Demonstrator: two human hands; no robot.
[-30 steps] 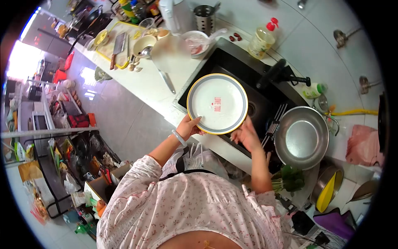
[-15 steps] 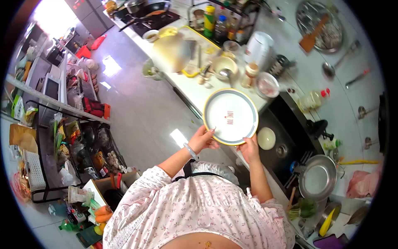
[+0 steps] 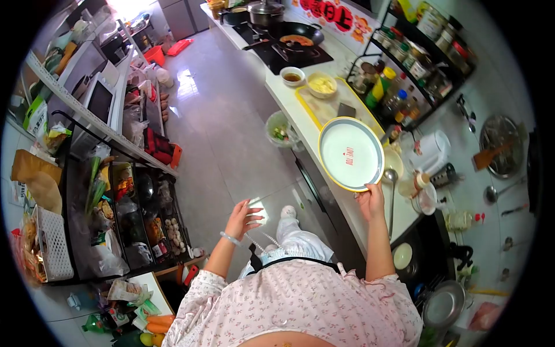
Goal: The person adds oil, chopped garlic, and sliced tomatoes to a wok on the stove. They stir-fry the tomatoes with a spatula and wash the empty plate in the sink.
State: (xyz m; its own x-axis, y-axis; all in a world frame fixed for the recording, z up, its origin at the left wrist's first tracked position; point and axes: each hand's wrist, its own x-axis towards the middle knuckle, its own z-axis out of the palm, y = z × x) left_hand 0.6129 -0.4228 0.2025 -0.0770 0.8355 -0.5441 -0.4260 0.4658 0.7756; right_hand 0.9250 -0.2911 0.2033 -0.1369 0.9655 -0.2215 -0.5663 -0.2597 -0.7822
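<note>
My right hand (image 3: 372,201) grips the near rim of a round white plate (image 3: 341,151) with a grey band, a yellow edge and red lettering in its middle. The plate is held up over the counter, hiding part of the yellow-edged cutting board (image 3: 315,110) and a cream bowl (image 3: 393,165) behind it. A long-handled ladle (image 3: 391,199) reaches from that bowl along the countertop. My left hand (image 3: 243,221) hangs over the floor at left, fingers apart and holding nothing.
A wok (image 3: 298,38) with reddish food sits on the black stove (image 3: 286,58). Near it are a small bowl of brown liquid (image 3: 292,76) and a bowl of yellow food (image 3: 322,85). The sink (image 3: 425,246) is at right; a crowded shelf rack (image 3: 124,214) lines the left.
My left hand has let go of the plate and moved away left. The plate, now in my right hand alone, is nearer the cutting board. The view has turned toward the stove.
</note>
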